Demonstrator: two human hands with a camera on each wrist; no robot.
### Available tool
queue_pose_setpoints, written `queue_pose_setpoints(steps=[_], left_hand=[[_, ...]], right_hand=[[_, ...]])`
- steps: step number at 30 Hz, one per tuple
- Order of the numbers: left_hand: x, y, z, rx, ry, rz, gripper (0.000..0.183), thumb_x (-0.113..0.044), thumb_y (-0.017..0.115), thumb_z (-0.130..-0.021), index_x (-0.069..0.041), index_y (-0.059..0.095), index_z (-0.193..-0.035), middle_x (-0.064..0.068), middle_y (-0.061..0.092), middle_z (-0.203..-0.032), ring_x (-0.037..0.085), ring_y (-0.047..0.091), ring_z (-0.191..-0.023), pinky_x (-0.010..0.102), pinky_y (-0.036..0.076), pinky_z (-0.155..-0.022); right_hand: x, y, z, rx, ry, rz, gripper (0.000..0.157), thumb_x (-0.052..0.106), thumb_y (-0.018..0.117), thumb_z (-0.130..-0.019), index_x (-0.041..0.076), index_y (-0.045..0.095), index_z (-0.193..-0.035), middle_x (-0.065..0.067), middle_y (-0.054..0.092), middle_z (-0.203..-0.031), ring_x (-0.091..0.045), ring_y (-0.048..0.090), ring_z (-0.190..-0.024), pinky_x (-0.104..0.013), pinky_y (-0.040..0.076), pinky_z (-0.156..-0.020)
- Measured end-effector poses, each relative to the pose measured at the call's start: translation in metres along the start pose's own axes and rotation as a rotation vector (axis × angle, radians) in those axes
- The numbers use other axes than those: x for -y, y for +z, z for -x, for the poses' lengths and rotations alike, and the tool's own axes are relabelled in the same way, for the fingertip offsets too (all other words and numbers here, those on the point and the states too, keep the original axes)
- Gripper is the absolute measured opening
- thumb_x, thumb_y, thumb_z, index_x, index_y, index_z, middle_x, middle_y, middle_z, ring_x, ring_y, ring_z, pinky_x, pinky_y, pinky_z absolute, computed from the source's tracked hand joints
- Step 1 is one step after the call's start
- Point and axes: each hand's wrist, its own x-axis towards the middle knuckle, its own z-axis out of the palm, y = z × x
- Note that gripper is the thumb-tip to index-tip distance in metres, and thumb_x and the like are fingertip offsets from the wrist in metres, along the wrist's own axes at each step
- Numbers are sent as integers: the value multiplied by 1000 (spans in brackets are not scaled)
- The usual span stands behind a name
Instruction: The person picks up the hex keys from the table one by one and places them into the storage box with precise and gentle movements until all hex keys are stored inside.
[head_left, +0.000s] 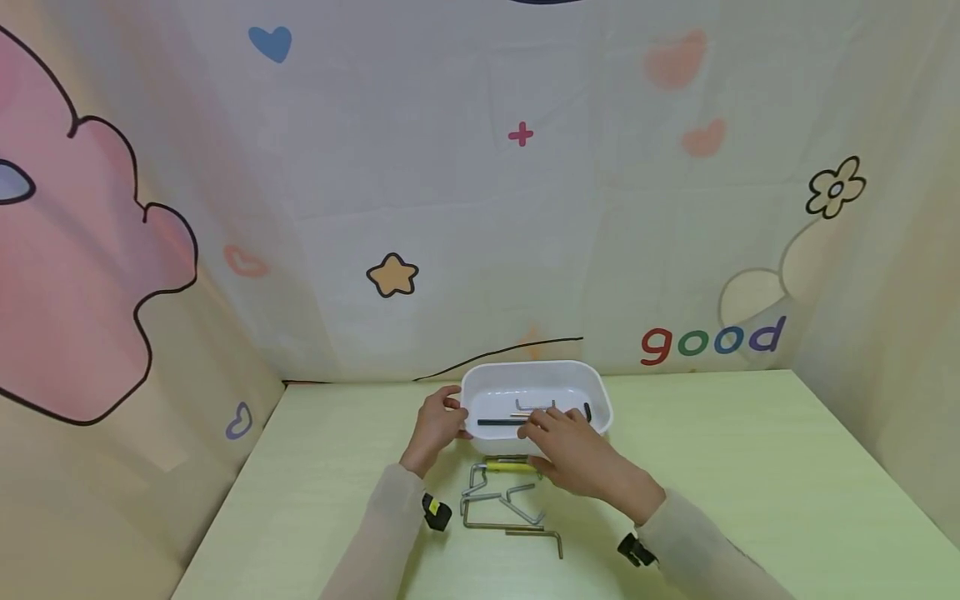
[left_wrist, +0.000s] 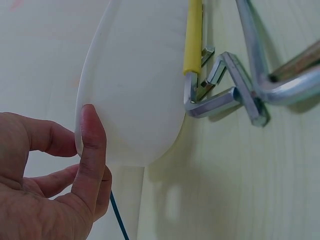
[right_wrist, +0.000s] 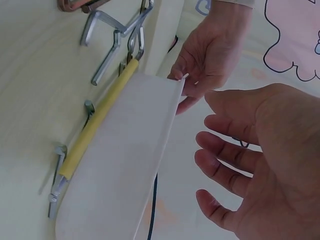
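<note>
My left hand (head_left: 437,423) pinches the left end of a white plastic tub (head_left: 495,379) at its rim, with thumb and fingers on either side of the wall in the left wrist view. Over the tub's front right side hovers my right hand (head_left: 572,450); its fingers are spread, loosely bent and hold nothing in the right wrist view. Inside the tub lie a long black hex key (head_left: 501,422), a small silver hex key (head_left: 536,407) and other small pieces, partly covered by the right hand. Against the tub's near side lies a hex key with a yellow sleeve (left_wrist: 193,40).
Several silver hex keys (head_left: 482,497) and brass-coloured ones (head_left: 502,526) lie loosely on the pale green table (head_left: 720,483) in front of the tub. Behind the tub hangs a printed curtain (head_left: 465,183). Each wrist wears a small black camera.
</note>
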Motion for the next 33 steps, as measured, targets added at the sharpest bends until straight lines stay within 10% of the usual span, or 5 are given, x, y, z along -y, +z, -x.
queue_pose_setpoints(steps=[33], left_hand=[[-2,-1,3,10,-2,22,53,-1,56,-88,-1,49,-140,15,52,-105,20,59,-71,30,62,-60]], right_hand=[[27,31,33,135,-131,-32,28,32,74,-87,21,64,-110,7,60,-108,-13,55,-102,-33,45,-83]])
